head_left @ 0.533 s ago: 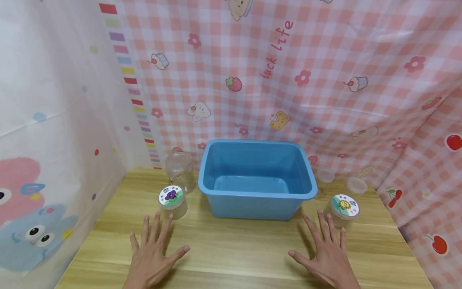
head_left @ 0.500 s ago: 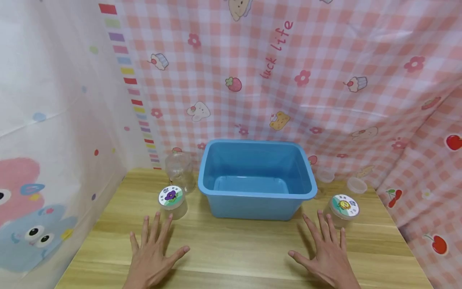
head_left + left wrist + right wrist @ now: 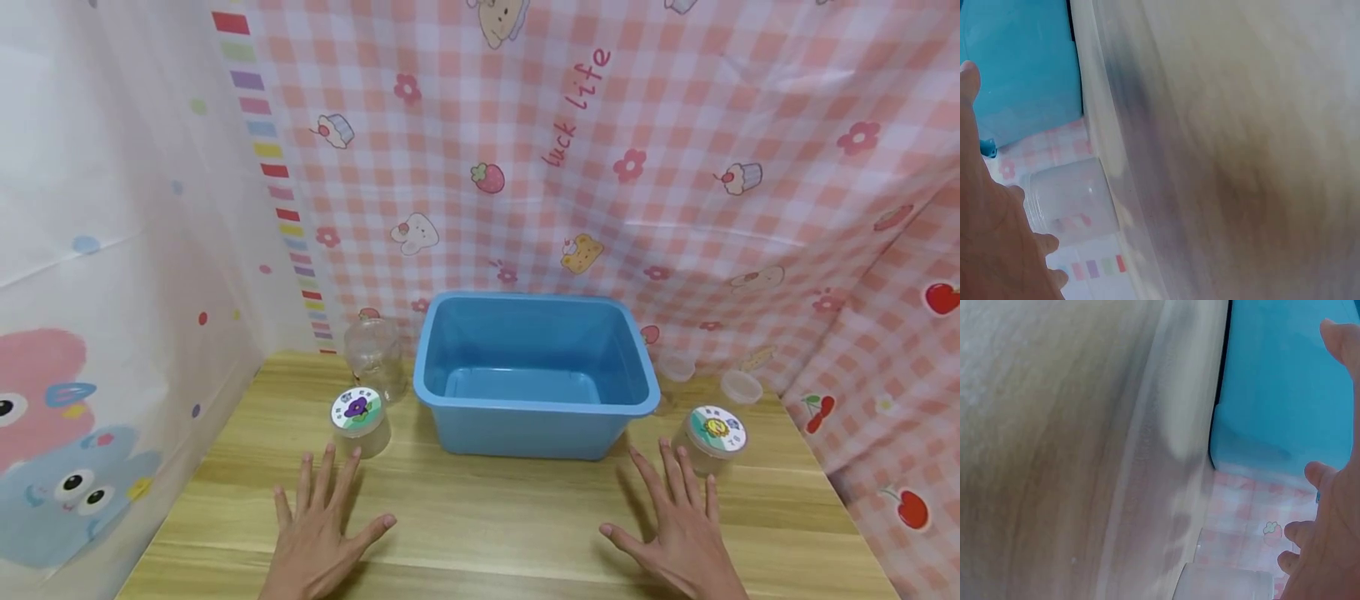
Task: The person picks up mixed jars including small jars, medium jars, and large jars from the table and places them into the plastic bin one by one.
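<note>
My left hand (image 3: 318,533) is spread out, palm down and low over the wooden table, holding nothing. Just beyond its fingertips stands a clear jar (image 3: 375,439) whose round lid shows a purple flower. On the other side, my right hand (image 3: 682,533) is spread the same way. Its fingertips come right up to a second clear jar (image 3: 705,460), this one with a yellow flower on the lid. Between and beyond the hands sits a blue plastic bin (image 3: 525,432) with nothing inside. Both wrist views show thumb and fingers extended, with the bin and a jar nearby.
Behind the left jar is a taller transparent container (image 3: 372,342). Two more clear containers with pale tops, a nearer one (image 3: 742,387) and a farther one (image 3: 678,368), stand at the back right. Pink checked cloth (image 3: 480,208) hangs behind the wooden table (image 3: 495,521).
The head view has shifted very slightly, so everything sits a little lower in it. Hands, jars and bin keep their places on the table.
</note>
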Demonstrator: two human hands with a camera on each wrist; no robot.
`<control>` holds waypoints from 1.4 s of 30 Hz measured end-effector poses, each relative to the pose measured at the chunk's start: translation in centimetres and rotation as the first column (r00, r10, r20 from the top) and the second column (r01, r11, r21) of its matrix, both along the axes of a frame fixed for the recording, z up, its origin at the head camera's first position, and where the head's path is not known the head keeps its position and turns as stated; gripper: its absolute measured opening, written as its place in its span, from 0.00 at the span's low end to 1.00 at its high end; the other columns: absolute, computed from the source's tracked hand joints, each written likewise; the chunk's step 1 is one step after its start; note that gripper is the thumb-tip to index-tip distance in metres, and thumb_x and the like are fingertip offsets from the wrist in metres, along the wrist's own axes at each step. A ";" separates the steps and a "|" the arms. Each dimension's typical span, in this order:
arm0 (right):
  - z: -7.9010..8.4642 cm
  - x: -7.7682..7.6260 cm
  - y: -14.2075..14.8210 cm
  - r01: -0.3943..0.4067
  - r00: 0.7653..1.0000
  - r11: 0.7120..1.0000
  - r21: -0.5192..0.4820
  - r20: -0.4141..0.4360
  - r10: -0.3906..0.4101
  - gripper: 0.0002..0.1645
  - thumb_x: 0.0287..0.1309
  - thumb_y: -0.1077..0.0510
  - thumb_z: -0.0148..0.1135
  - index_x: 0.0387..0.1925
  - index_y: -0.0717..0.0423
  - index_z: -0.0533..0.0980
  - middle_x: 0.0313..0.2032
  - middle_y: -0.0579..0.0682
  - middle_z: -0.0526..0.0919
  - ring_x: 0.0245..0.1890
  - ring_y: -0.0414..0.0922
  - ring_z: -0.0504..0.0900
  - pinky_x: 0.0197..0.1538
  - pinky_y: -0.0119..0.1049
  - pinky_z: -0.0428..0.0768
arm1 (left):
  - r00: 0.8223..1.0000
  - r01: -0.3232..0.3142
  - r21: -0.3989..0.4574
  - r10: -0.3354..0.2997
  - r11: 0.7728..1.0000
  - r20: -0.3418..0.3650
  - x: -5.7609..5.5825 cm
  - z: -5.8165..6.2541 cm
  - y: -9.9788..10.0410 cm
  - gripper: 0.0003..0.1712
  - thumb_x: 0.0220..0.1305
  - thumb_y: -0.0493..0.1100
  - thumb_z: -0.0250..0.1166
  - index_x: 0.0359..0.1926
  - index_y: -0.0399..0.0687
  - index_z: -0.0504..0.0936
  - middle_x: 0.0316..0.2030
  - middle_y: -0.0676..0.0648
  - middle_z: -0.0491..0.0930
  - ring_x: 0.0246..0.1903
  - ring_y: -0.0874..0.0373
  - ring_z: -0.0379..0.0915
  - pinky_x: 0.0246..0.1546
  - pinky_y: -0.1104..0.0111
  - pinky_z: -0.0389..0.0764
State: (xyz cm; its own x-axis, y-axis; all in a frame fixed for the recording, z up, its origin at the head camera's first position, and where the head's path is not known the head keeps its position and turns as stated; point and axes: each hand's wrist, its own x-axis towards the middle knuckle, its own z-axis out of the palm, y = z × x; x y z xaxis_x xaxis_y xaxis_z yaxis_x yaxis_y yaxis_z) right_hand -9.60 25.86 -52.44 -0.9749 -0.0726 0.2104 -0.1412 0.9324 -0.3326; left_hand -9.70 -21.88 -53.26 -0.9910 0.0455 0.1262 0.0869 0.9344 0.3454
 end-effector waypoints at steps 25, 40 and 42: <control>1.8 0.1 2.2 -0.006 0.989 0.997 -0.071 -0.149 -0.005 0.65 0.46 0.29 0.76 0.80 0.42 0.56 0.82 0.62 0.44 0.80 0.68 0.43 0.72 0.78 0.36 | 0.999 0.044 0.080 -0.045 0.996 0.019 0.4 1.4 1.9 0.57 0.62 0.75 0.62 0.83 0.67 0.45 0.82 0.39 0.43 0.80 0.31 0.36 0.69 0.26 0.48; 3.2 -0.6 4.0 0.011 0.979 0.989 -0.147 -0.201 -0.040 0.66 0.43 0.36 0.80 0.80 0.44 0.56 0.82 0.60 0.42 0.82 0.64 0.38 0.74 0.75 0.31 | 0.992 0.124 0.165 -0.120 0.978 -0.033 -0.3 2.9 3.5 0.56 0.64 0.74 0.61 0.83 0.69 0.42 0.82 0.42 0.46 0.80 0.35 0.42 0.72 0.34 0.55; 3.4 -0.7 4.2 0.008 0.976 0.987 -0.158 -0.213 -0.042 0.66 0.43 0.37 0.80 0.80 0.44 0.56 0.82 0.60 0.42 0.82 0.64 0.38 0.74 0.76 0.32 | 0.992 0.128 0.168 -0.122 0.978 -0.044 -0.5 3.1 3.7 0.56 0.64 0.74 0.61 0.82 0.72 0.40 0.82 0.43 0.46 0.80 0.36 0.43 0.72 0.34 0.56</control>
State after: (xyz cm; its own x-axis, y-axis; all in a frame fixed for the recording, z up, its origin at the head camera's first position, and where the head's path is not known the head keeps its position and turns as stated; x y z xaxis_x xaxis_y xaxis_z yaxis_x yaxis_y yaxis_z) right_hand -10.25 30.09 -49.08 -0.9065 0.0015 0.4222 -0.2023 0.8762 -0.4375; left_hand -10.22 -18.18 -50.15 -0.9740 0.1437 0.1753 0.2132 0.8435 0.4931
